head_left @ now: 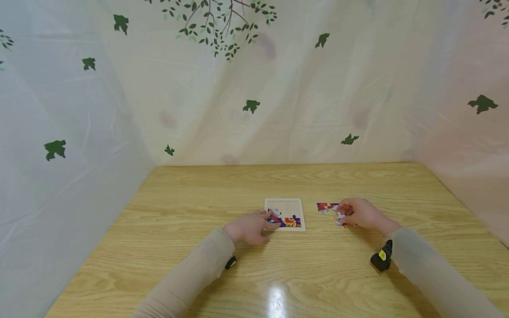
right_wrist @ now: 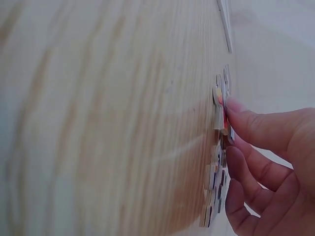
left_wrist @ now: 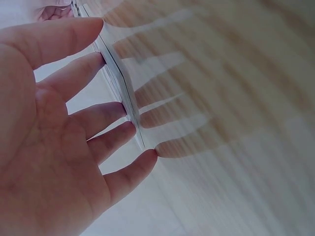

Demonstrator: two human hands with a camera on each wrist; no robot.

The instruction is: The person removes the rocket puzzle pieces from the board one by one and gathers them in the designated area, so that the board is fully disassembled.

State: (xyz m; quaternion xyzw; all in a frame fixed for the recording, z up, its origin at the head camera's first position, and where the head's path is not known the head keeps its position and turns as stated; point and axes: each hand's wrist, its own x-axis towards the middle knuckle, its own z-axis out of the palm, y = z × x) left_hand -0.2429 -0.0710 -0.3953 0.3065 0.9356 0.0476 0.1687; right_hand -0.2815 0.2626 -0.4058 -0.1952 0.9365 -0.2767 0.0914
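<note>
A small white-framed puzzle tray (head_left: pixel 303 216) lies on the table, with colourful jigsaw pieces (head_left: pixel 292 221) filling its near side and left corner. My left hand (head_left: pixel 251 227) rests on its left side, the extended fingers spread over the pieces and edge. Seen from the left wrist, the fingertips (left_wrist: pixel 115 109) meet the tray's rim (left_wrist: pixel 120 81). To the right of the tray, my right hand (head_left: pixel 362 215) is over a group of loose pieces (head_left: pixel 326 206). Its thumb and fingers pinch a puzzle piece (right_wrist: pixel 220 109), which stands out above the others in the right wrist view.
The wooden table (head_left: pixel 199 190) extends on every side of the tray. A pale curtain (head_left: pixel 294 128) printed with green birds and branches hangs behind and along both sides. Each wrist wears a black device (head_left: pixel 381 258).
</note>
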